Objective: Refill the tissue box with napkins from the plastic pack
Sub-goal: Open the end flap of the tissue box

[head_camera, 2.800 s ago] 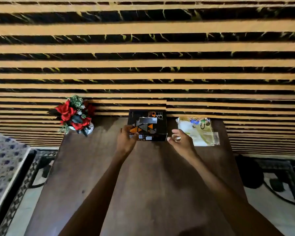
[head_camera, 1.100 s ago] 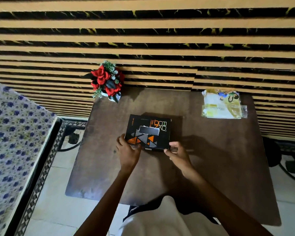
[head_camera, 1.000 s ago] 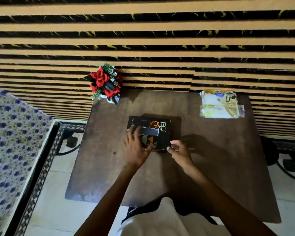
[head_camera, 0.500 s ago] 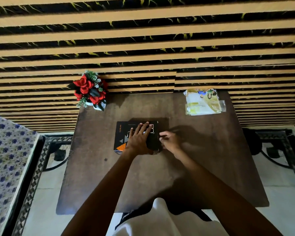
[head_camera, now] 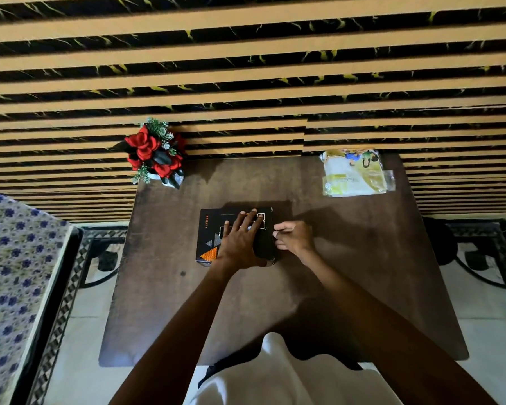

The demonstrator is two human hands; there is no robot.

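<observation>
Black tissue box lying flat near the middle of the dark brown worktop, printed with grey and orange triangles at its near left corner. "INFINITY" readable in small orange letters along the left edge of the lid; further small print beside it too fine to read; large outlined lettering at the far right mostly hidden under fingers.

Left hand pressed flat on the lid, fingers spread and pointing away toward the wall, grip released, palm covering the centre and right part of the box. Right hand at the right end of the box, fingers curled and pinched together at the end flap; whether grasping the flap or only touching it, cannot tell.

Plastic pack of napkins well apart from the box, at the far right corner of the worktop, lying flat, clear film with yellow and white print, small cartoon figures at the top and a line of script lettering, illegible. Untouched by either hand.

Small pot of red roses with green sprigs at the far left corner, close against the striped tan and black wall. Blue-flowered cloth at the left edge. Pale tiled floor around the worktop.
</observation>
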